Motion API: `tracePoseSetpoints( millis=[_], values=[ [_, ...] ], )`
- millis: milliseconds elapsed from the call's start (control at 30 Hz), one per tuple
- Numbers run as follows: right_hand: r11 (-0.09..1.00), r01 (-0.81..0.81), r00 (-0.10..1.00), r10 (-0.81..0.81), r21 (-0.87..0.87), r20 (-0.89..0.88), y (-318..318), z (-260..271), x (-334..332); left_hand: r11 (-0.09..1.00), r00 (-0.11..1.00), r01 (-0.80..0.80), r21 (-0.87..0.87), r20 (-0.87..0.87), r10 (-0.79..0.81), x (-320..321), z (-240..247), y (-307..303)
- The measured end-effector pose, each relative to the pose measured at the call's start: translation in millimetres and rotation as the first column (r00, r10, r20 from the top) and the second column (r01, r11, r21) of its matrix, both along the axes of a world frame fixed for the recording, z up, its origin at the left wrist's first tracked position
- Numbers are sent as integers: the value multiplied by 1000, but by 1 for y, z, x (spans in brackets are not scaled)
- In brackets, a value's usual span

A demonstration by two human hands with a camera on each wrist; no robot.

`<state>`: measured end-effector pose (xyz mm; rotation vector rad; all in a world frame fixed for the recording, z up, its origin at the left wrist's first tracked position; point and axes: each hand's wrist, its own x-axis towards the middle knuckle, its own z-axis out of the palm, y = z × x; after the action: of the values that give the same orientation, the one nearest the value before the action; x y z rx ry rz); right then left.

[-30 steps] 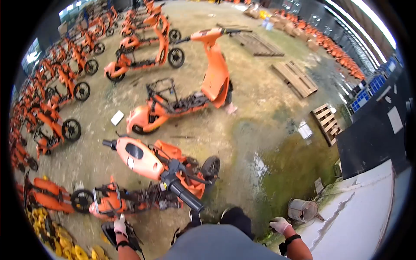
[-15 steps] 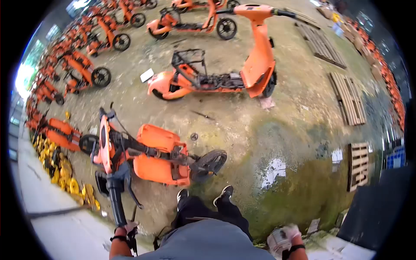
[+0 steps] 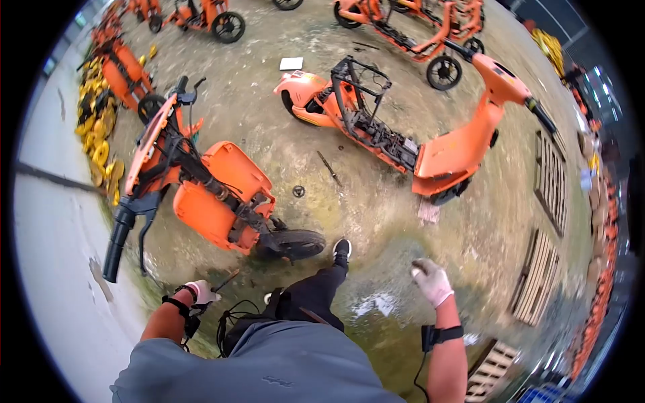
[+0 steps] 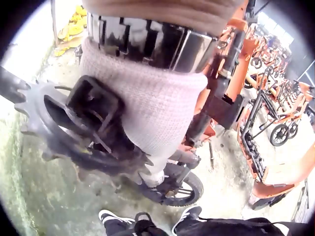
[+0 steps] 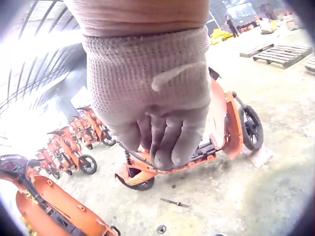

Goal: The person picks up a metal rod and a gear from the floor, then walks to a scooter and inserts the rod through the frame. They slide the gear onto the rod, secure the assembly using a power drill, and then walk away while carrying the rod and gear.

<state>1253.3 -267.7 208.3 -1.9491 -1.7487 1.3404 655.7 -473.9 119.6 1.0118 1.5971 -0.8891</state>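
My left hand, in a white knit glove, grips a dark toothed sprocket. In the head view the sprocket shows nearly edge-on, and in the left wrist view its teeth and a black block-like part stand beside the glove. Most of that hand's fingers are hidden. My gloved right hand hangs in the air with its fingers loosely curled and holds nothing. Left of my legs stands a stripped orange scooter, its black handlebar grip close to my left forearm. Another stripped orange scooter stands farther ahead.
A long thin metal part and a small round part lie on the wet floor. Wooden pallets line the right side. Yellow parts are heaped along the pale wall at left. More orange scooters stand farther back.
The head view has swung round, so the nearest scooter now lies at left. My right hand has risen from beside a bucket, which is out of view. The sprocket stays in my left hand.
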Motion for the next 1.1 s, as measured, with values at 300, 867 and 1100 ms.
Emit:
tracePoseSetpoints(
  millis=[300,867,1100],
  values=[
    [883,-41,944,187,-468,270,29,-78,183,993,990,-104,59,102,97,108,12,84],
    [576,-734,582,806,-360,102,444,-172,40,-121,120,-933,339,608,785,229,34,350],
    [238,-911,230,971,-336,64,555,-244,-103,-495,-265,-843,209,640,721,272,-22,446]
  ],
)
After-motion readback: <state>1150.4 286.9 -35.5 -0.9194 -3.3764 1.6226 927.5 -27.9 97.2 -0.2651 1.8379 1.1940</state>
